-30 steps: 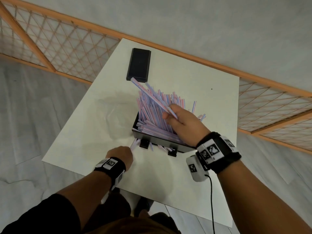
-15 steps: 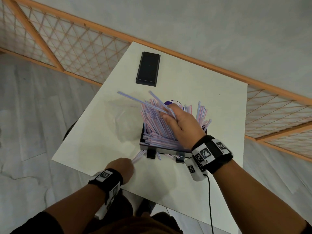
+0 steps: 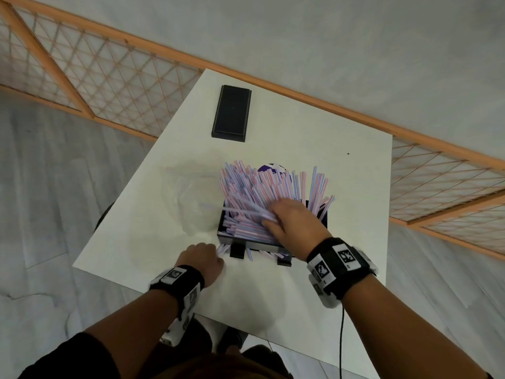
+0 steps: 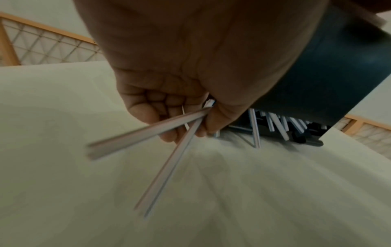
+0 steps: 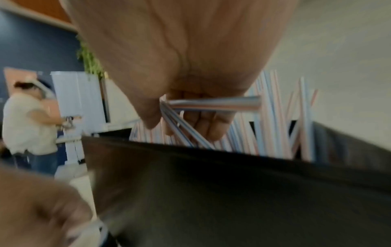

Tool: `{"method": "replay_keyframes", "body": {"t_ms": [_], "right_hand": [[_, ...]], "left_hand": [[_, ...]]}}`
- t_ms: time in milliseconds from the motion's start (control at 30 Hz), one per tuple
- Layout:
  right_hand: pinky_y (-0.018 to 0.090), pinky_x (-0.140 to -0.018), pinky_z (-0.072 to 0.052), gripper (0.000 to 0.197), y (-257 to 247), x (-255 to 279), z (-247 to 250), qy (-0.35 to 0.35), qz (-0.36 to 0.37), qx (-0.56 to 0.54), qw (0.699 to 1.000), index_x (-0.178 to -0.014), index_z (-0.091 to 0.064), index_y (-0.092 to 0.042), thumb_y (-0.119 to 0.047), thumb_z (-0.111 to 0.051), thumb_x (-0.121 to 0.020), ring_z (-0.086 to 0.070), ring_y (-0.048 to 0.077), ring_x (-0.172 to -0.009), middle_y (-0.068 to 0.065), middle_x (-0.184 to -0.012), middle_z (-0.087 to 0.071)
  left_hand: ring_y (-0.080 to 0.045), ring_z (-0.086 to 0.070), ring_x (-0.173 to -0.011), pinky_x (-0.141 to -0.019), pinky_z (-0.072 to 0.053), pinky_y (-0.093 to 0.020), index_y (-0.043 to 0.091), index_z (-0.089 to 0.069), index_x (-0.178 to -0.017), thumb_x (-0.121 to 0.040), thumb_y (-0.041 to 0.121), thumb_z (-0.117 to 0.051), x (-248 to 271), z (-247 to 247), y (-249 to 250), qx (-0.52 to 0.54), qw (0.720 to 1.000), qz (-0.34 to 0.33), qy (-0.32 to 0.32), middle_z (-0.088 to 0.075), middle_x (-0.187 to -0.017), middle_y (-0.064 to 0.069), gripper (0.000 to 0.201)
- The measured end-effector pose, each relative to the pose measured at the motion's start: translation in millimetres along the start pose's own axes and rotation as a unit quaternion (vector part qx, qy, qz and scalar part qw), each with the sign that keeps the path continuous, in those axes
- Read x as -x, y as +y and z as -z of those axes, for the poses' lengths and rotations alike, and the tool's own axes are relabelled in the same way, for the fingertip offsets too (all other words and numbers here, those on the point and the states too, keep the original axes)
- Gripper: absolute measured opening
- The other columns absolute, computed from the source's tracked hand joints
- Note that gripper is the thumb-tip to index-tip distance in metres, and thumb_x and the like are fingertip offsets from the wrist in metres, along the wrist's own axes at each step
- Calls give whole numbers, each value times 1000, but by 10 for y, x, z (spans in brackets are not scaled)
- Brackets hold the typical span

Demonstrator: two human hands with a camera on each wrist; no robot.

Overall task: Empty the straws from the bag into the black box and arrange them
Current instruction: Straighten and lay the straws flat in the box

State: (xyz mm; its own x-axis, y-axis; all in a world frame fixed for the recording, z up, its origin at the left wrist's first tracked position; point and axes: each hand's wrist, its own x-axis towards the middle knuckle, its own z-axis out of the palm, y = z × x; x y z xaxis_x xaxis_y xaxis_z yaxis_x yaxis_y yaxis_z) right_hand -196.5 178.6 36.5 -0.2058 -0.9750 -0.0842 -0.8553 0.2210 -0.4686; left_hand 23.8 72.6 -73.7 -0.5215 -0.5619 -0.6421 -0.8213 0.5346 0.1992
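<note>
A black box (image 3: 250, 244) near the table's front holds a heap of pink and blue striped straws (image 3: 254, 187) that lean out over its far side. My right hand (image 3: 289, 220) lies low over the heap and grips a few straws (image 5: 213, 102), which point left across the box (image 5: 211, 192). My left hand (image 3: 203, 259) is at the box's near left corner, fingers curled round a few loose straws (image 4: 148, 135) on the table. More straw ends (image 4: 277, 124) stick out under the box (image 4: 330, 75). A clear plastic bag (image 3: 191, 198) lies crumpled left of the box.
A flat black lid (image 3: 232, 112) lies at the far side of the white table (image 3: 341, 187). A purple round object (image 3: 269, 168) shows behind the straws. An orange lattice railing (image 3: 109, 77) runs beyond the table. Another person (image 5: 29, 123) stands far off in the right wrist view.
My right hand has dropped onto the heap, bringing its raised straws down level over the box. My left hand stays at the box's near left corner with its straws.
</note>
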Motion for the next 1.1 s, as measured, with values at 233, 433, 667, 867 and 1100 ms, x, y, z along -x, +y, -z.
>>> {"method": "replay_keyframes", "body": {"t_ms": [233,433,667,867,1100], "right_hand": [[34,-74,-41,15,17,23,-119,-15,13,46,999,-115,-60,-13,-18,-49,-105,-58,29,-90,9,-102,-63],[39,-69,-48,17,-148,146,-302,-7,0,63,998,-114,-51,-12,-11,-51,-97,-55,30,-82,10,-100,-59],[33,-60,-43,25,-147,168,-440,43,-52,90,994,-108,-47,-15,-8,-61,-89,-54,27,-73,6,-93,-56],[34,-68,-40,14,-161,125,-376,36,-60,52,996,-111,-51,-11,-11,-53,-97,-54,30,-82,9,-100,-57],[36,-70,-41,19,-132,62,-107,5,-89,-20,996,-111,-50,-16,-32,-42,-106,-52,25,-88,1,-98,-52]], "left_hand": [[-37,-61,-114,-86,-42,-33,3,-45,-130,-108,24,-38,-359,-16,140,201,980,-5,-9,-59,-131,-21,31],[-40,-66,-101,-74,-40,-36,9,-43,-130,-111,38,-29,-278,66,55,142,989,-41,20,-70,-108,-22,37],[-37,-68,-92,-75,-49,-40,14,-38,-129,-106,25,-33,19,30,-208,-14,997,-68,-26,-68,-102,-14,26],[-29,-66,-88,-68,-38,-33,19,-38,-110,-109,33,-28,590,-18,-699,-21,997,-77,-12,-51,-82,4,17],[-11,-55,-71,-65,-43,-26,33,-46,-102,-109,48,-26,1101,843,-232,84,941,-236,226,-48,-80,16,26]]}}
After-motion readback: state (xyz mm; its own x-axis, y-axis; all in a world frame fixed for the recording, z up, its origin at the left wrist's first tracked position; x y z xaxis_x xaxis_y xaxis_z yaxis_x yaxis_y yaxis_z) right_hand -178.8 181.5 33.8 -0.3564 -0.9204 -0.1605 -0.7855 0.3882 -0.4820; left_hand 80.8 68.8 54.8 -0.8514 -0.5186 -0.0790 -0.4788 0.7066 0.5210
